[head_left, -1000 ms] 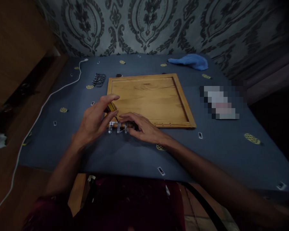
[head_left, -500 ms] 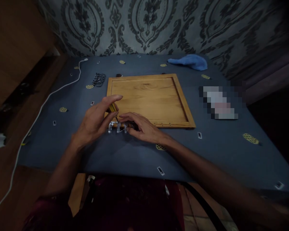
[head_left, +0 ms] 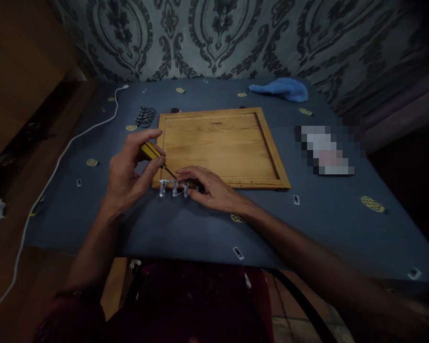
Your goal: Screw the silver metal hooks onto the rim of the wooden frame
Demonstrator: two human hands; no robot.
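Observation:
In my left hand (head_left: pixel 127 166) is a screwdriver (head_left: pixel 150 150) with a yellow and black handle, gripped between thumb and fingers. Its thin shaft slants down to the right, and the tip meets a silver metal hook rack (head_left: pixel 174 187) on the near edge of a wooden panel (head_left: pixel 214 152). My right hand (head_left: pixel 216 190) is closed over the right part of that rack, thumb in front and fingers on top, hiding part of it. The panel lies flat with a raised frame around it, and small dark holes dot its near rim.
Dark metal hooks (head_left: pixel 145 116) lie in a bunch behind the panel's left side. A blue cloth (head_left: pixel 282 89) rests at the back right, and a blurred-out flat object (head_left: pixel 325 150) lies to the right. A white cable (head_left: pixel 69 143) runs down the left side of the table (head_left: pixel 186 238).
My left hand has shifted left and slightly up, so the screwdriver leans further over and more of its handle shows. My right hand stays put on the rack.

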